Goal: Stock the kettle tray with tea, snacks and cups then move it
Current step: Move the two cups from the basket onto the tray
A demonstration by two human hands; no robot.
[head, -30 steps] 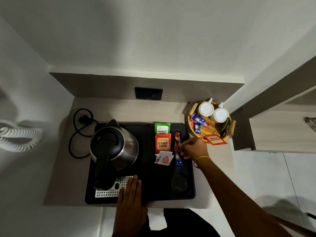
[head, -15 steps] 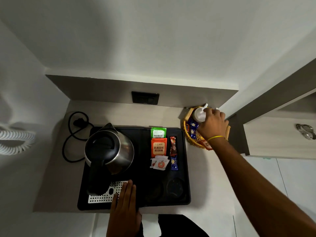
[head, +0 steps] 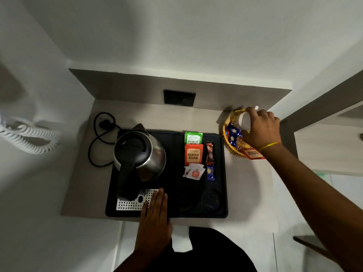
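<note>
Spanning most of bench (head: 253, 185), black kettle tray (head: 172, 210) holds one kettle (head: 140, 157), two tea packets, two snack bars end to end, a few small sachets; two round cup wells at tray's near right corner sit empty. Wicker basket (head: 228, 148) just beside tray's far right corner. Right hand (head: 260, 130), nearer one, grip closed on one white cup (head: 243, 121) in basket; second cup not visible. Wells lie toward body and left of that grip. Left hand (head: 155, 211) flat, grip open, pressing tray's near edge

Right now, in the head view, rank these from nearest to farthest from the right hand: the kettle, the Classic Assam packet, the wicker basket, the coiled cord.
1. wicker basket: right under the right hand.
2. Classic Assam packet: mid-tray.
3. kettle: tray's left half.
4. coiled cord: far left wall.
</note>
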